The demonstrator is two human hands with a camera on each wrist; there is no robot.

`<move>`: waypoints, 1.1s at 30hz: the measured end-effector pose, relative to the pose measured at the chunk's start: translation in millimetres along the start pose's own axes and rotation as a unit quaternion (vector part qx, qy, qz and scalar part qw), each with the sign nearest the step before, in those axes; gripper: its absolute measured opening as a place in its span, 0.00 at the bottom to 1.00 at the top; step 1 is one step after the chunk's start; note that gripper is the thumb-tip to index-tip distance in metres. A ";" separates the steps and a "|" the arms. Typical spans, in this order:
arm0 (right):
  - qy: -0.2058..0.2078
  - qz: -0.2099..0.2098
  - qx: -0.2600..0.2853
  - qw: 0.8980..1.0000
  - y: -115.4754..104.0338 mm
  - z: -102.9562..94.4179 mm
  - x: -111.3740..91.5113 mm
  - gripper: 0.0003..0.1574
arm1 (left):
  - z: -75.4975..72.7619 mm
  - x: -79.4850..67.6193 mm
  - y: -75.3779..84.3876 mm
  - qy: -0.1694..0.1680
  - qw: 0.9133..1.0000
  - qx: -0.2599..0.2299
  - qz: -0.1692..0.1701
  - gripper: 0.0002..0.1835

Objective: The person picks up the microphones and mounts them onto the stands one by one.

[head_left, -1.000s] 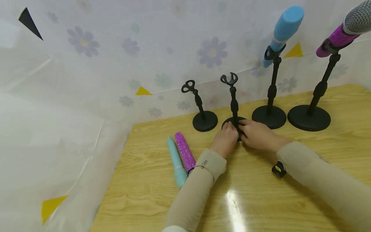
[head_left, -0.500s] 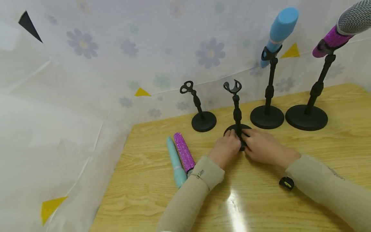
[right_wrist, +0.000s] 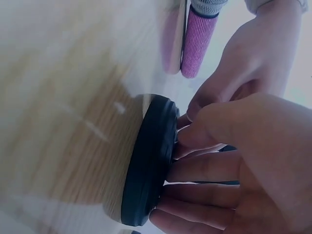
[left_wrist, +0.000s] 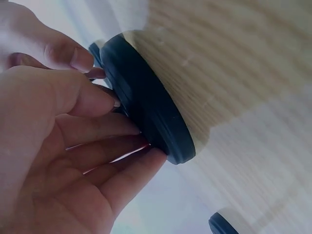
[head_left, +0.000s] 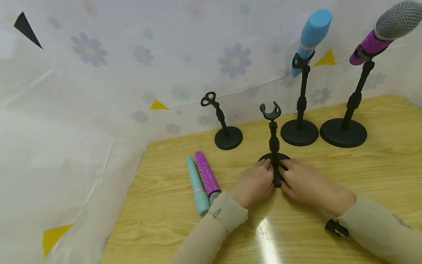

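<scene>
A black desktop microphone stand (head_left: 274,145) with an open clip on top is upright on the table in the head view. My left hand (head_left: 254,183) holds its round base (left_wrist: 146,102) from the left side, thumb and fingertips on the base in the left wrist view. From the right, my right hand (head_left: 306,183) holds the same base, its fingertips along the edge in the right wrist view. Both hands are close beside the post, facing each other. Part of the base is hidden behind the fingers.
Left of the hands lie a light-blue microphone (head_left: 197,187) and a purple glittery microphone (head_left: 207,172). Behind stands a shorter black stand (head_left: 228,137) with a ring-shaped clip. To the right, two stands hold a blue microphone (head_left: 314,31) and a purple microphone (head_left: 376,42). A flower-patterned sheet (head_left: 184,55) hangs behind.
Both hands have drawn the microphone stand across the table toward me and slightly right, away from the back row. The other stands and the lying microphones stay in place.
</scene>
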State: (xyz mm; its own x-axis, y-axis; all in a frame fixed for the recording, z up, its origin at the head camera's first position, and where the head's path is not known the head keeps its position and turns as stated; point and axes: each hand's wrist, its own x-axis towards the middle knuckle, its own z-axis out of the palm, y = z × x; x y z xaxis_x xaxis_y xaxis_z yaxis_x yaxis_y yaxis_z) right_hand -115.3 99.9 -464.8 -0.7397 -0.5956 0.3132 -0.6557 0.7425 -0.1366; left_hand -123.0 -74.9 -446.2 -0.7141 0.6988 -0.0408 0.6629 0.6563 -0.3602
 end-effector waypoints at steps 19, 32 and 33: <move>0.018 -0.039 -0.024 0.999 -14.0 -6.5 -34.4 0.16 | -4.9 -31.3 22.6 0.041 0.998 0.017 0.047 0.21; 0.035 -0.053 0.016 0.998 -6.5 -1.5 -37.8 0.14 | -4.8 -32.0 20.2 0.015 0.998 -0.061 0.026 0.22; 0.033 -0.052 0.021 0.998 -5.9 -1.1 -38.4 0.15 | -4.9 -31.9 20.0 0.015 0.997 -0.065 0.025 0.21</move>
State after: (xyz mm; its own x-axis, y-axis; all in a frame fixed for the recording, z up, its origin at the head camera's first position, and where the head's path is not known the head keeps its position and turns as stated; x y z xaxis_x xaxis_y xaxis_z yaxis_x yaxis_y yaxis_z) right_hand -82.8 118.7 -475.0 -0.6569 -0.6463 0.3882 -0.7350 0.6637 -0.1389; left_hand -85.9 -82.7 -447.6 -0.6738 0.7384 -0.0272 0.7224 0.6505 -0.2345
